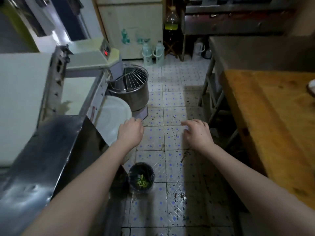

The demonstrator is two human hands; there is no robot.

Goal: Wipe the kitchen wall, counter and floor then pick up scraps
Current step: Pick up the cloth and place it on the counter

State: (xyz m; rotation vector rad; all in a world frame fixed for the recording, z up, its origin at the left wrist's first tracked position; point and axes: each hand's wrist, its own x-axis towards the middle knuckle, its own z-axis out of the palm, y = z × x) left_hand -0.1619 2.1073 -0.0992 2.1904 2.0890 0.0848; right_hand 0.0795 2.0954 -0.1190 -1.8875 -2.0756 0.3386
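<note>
The left hand (130,132), loosely curled, and the right hand (197,133), fingers spread, hang empty above the blue-dotted white tile floor (172,99). A small round black bin (146,165) holds green scraps (142,182).

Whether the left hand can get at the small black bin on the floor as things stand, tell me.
Probably yes. The left hand is empty and the black bin stands open-topped on the floor beside the steel counter, with nothing over it; the hand would have to come down and back.

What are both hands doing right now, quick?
Left hand: fingers curled under; cannot tell if it holds anything.
Right hand: open, fingers spread, holding nothing.
</note>
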